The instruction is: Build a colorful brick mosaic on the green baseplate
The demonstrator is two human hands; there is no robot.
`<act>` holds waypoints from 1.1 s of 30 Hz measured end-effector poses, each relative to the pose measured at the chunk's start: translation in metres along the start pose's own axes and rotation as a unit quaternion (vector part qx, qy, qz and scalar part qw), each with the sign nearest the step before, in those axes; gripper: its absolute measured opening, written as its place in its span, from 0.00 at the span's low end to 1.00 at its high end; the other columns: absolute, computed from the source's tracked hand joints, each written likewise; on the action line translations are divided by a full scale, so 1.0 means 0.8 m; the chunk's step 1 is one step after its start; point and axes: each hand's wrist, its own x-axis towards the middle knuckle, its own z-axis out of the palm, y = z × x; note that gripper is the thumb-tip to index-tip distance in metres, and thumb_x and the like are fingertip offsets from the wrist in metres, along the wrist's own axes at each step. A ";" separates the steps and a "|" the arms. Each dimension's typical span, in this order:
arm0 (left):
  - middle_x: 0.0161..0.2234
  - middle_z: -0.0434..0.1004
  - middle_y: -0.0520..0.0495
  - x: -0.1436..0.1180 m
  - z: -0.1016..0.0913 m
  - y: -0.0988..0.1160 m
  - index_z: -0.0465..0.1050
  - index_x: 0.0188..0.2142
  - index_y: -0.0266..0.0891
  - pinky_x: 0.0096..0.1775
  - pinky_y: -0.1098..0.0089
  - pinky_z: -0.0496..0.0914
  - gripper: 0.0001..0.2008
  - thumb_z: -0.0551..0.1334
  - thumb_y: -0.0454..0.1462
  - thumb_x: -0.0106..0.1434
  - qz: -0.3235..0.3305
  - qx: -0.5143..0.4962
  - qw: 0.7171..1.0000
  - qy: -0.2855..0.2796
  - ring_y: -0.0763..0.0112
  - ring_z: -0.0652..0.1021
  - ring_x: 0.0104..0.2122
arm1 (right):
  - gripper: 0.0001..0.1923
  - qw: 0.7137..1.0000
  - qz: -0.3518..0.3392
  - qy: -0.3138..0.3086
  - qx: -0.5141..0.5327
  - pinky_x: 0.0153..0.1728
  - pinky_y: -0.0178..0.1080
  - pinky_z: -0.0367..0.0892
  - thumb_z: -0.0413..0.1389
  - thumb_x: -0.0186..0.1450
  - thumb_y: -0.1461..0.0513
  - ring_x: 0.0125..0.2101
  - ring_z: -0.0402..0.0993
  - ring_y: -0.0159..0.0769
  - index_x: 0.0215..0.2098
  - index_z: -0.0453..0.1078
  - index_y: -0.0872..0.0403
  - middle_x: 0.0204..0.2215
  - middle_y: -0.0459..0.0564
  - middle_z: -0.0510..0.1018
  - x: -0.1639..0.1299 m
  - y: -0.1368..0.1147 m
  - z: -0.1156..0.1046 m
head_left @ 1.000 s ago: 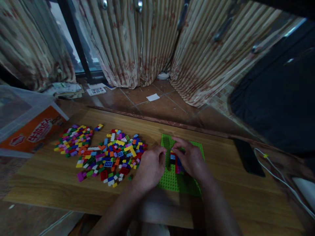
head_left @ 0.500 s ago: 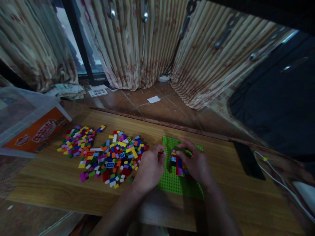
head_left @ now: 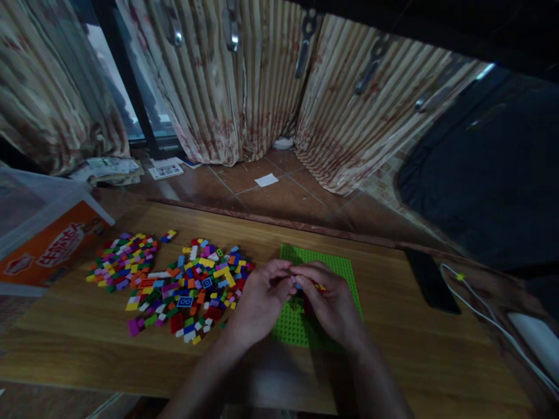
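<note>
My left hand (head_left: 261,301) and my right hand (head_left: 331,304) meet over the left half of a green studded baseplate (head_left: 289,330). Their fingertips are pinched together around a small toy brick (head_left: 299,285), which looks blue, with a pinkish bit beside it; the fingers cover most of it. Under my right hand lies a multicoloured brick build on the plate, nearly all hidden, with a yellow piece (head_left: 320,287) peeking out by the fingers. Loose toy bricks (head_left: 205,285) of many colours are spread on the table left of my left hand.
A second brick pile (head_left: 126,259) lies farther left, near a clear plastic box (head_left: 56,244) with an orange label. A dark phone (head_left: 432,282) and a white cable (head_left: 480,308) are at the right of the wooden table (head_left: 393,361). Striped curtains (head_left: 257,87) hang beyond.
My right hand has come off the brick build and moved left to meet my left hand's fingertips. The whole view has shifted slightly.
</note>
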 end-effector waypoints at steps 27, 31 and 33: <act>0.28 0.75 0.50 0.004 -0.002 -0.006 0.73 0.45 0.35 0.29 0.71 0.67 0.16 0.61 0.36 0.57 -0.068 0.098 0.992 0.047 0.72 0.74 0.26 | 0.07 0.986 0.079 0.134 -0.064 0.43 0.42 0.68 0.59 0.63 0.57 0.39 0.75 0.38 0.34 0.78 0.49 0.36 0.48 0.79 -0.008 0.038 -0.034; 0.27 0.75 0.50 0.004 0.001 -0.008 0.71 0.54 0.35 0.30 0.71 0.65 0.22 0.56 0.35 0.60 -0.043 0.220 0.975 0.012 0.70 0.74 0.26 | 0.09 0.978 0.138 0.138 -0.070 0.44 0.44 0.67 0.61 0.60 0.54 0.40 0.75 0.41 0.33 0.79 0.49 0.36 0.49 0.78 -0.004 0.053 -0.027; 0.24 0.74 0.51 0.002 0.005 -0.008 0.68 0.57 0.33 0.28 0.71 0.64 0.25 0.55 0.35 0.61 -0.046 0.245 0.968 -0.015 0.70 0.72 0.24 | 0.09 0.979 0.141 0.124 -0.077 0.45 0.46 0.66 0.61 0.59 0.53 0.41 0.74 0.42 0.33 0.80 0.48 0.37 0.50 0.78 -0.001 0.056 -0.020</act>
